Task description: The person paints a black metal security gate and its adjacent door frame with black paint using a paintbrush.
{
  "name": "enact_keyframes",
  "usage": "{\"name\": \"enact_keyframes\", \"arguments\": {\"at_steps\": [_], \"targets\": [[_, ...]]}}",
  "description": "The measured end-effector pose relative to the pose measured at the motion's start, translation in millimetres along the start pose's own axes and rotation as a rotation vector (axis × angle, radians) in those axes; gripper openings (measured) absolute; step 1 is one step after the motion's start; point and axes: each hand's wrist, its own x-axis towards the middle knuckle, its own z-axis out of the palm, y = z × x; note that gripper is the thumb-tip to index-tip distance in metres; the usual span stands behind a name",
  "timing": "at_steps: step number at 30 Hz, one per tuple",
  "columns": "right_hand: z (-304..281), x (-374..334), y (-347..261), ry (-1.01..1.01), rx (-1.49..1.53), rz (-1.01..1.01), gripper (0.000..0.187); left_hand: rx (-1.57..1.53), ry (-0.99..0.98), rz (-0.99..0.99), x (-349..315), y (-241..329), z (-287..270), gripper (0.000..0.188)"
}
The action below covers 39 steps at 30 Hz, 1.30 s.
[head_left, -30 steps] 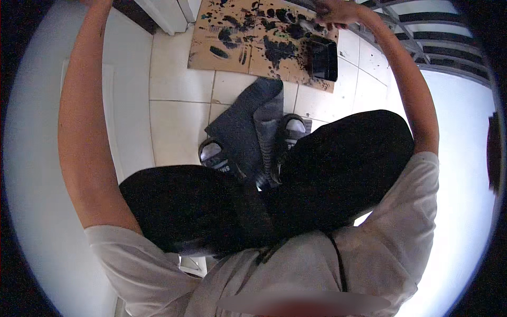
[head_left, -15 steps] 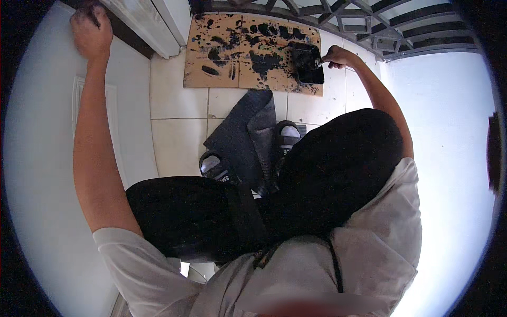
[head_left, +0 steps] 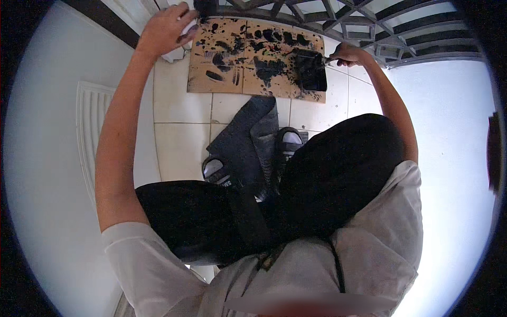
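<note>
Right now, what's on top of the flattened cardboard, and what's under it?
On the cardboard are black splotches and, near its right edge, a black tray. Pale tiles show beside the cardboard; what lies directly beneath it is covered, as is the patch under the tray.

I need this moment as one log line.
left hand: near spotted cardboard; right hand: holds slim tool at black tray; tray: on cardboard

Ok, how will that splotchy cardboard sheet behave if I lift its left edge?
The cardboard sheet likely bends along its visible creases, otherwise stiffish. It's probably light, looking thin, but the black tray resting on its right side may slide. The black splotches could smear, though wetness isn't clear.
</note>
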Motion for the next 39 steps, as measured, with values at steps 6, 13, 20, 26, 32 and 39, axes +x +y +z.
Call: {"name": "enact_keyframes", "arguments": {"at_steps": [6, 13, 20, 26, 32, 39], "targets": [[-22, -42, -61, 0.069, -0.110, -0.096, 0.033, -0.159, -0.229, -0.211, 14, 11, 19, 0.038], [38, -13, -162, 0.207, -0.184, -0.457, 0.039, -0.281, -0.934, -0.739, -11, -7, 45, 0.053], [142, 64, -179, 0.344, -0.683, -0.801, 0.044, -0.289, -0.895, -0.945, -21, -26, 32, 0.045], [145, 71, -169, 0.208, -0.619, -0.656, 0.043, -0.316, -0.884, -0.961, -29, -28, 37, 0.044], [143, 74, -144, 0.108, -0.356, -0.467, 0.038, -0.307, -0.976, -0.939, -36, -35, 44, 0.042], [147, 77, -123, 0.228, -0.523, -0.630, 0.049, -0.310, -0.971, -0.979, -37, -42, 46, 0.042]]}}
